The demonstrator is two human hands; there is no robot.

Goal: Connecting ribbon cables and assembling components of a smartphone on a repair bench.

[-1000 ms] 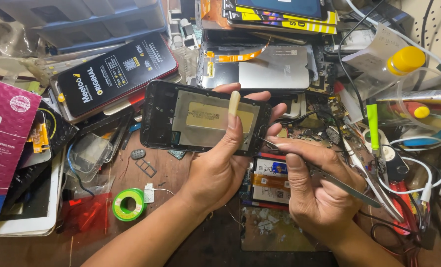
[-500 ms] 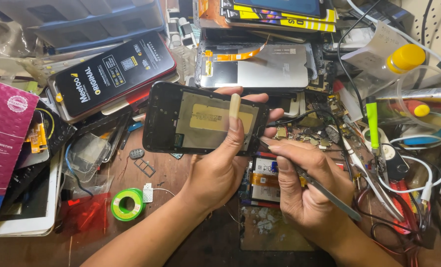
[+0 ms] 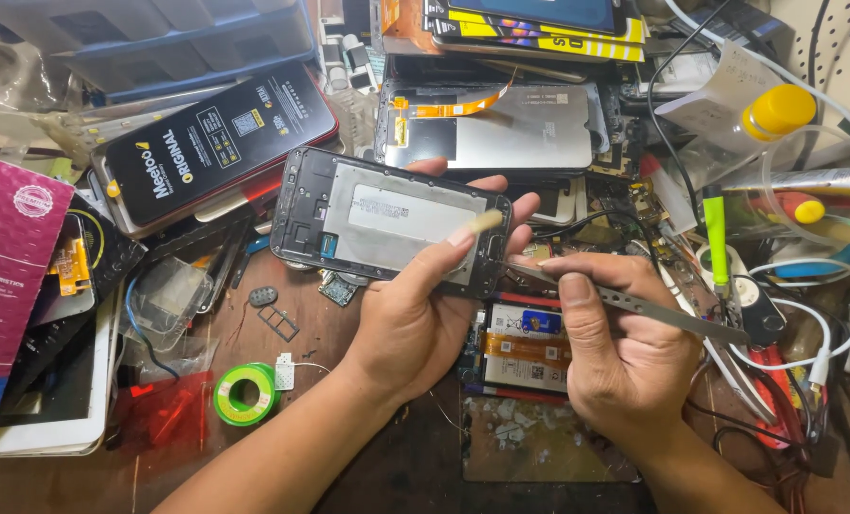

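The left hand (image 3: 410, 324) holds an opened phone frame (image 3: 391, 221) up off the cluttered worktop (image 3: 349, 476), tilted so its bare inner face with the grey metal plate turns toward the camera; held this way, the inside is lit and easy to reach from the right. Its fingers (image 3: 515, 211) wrap behind the frame's right end and show past the edge, while the thumb, with a long pale nail, presses across the front of the plate, so the frame is pinched between thumb in front and fingers behind.

The right hand (image 3: 625, 357) is clenched around a pair of metal tweezers (image 3: 634, 303), gripped like a pen with the long shaft running back to the right over the knuckles. The tips point left toward the frame's lower right corner, just below the left fingers; whether they touch the frame I cannot tell, as the tips sit in shadow against the dark edge.

Below the hands, a small board with an orange flex cable (image 3: 525, 347) lies flat on the worktop. A roll of green tape (image 3: 246, 393) rests near the left forearm, and a loose display panel with an orange ribbon (image 3: 501, 124) lies beyond the frame, well apart from the fingers.
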